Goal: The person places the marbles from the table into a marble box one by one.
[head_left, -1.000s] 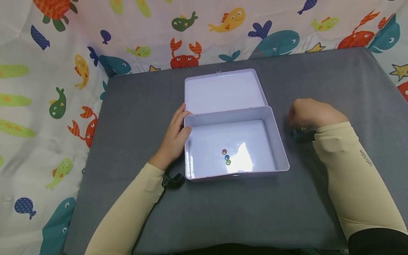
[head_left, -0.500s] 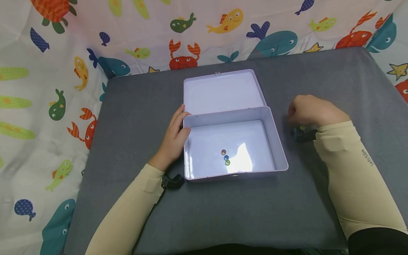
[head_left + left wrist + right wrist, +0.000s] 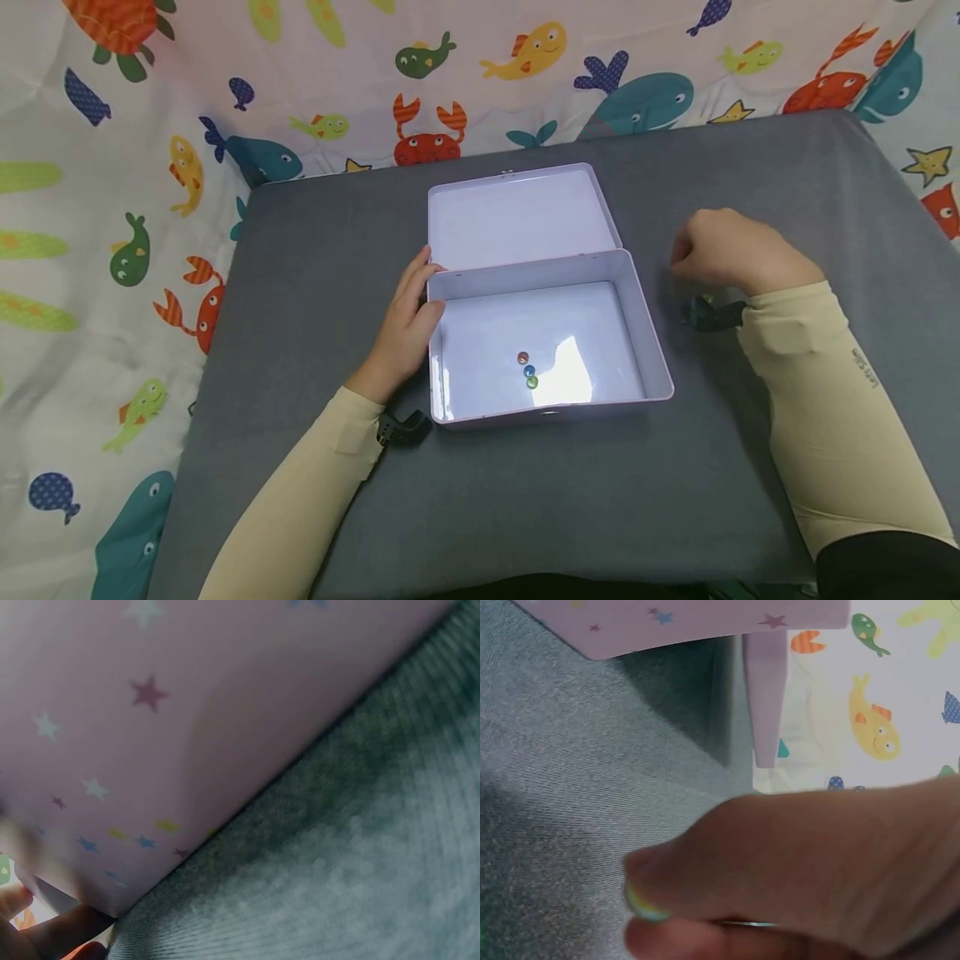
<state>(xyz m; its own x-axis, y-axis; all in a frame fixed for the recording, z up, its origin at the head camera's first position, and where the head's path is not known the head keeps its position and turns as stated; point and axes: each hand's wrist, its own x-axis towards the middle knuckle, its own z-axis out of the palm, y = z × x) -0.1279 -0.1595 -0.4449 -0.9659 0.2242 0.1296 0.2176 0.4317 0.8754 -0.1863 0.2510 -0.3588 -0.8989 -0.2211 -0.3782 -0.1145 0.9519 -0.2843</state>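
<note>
An open pale pink tin box (image 3: 652, 333) with a hinged lid (image 3: 521, 212) stands mid-table. Its outside carries printed stars in both wrist views. On its floor lie three glass marbles: a brownish one (image 3: 522, 357), a blue one (image 3: 529, 371) and a green one (image 3: 532, 382). My left hand (image 3: 401, 333) holds the box's left wall, thumb at the rim and fingers by the hinge corner. To the right of the box, my right hand (image 3: 742, 254) is over the table, pinching a glass marble (image 3: 646, 907) with yellow and green in it between thumb and finger.
Grey cloth (image 3: 555, 508) covers the table. A white curtain (image 3: 345, 75) printed with sea animals hangs along the back and left sides. Dark bands (image 3: 405, 427) sit at both wrists. The lid lies back behind the box.
My right hand has shifted slightly toward the far side of the table with its pinch kept. The left hand stays on the box, and the marbles in the box lie as before.
</note>
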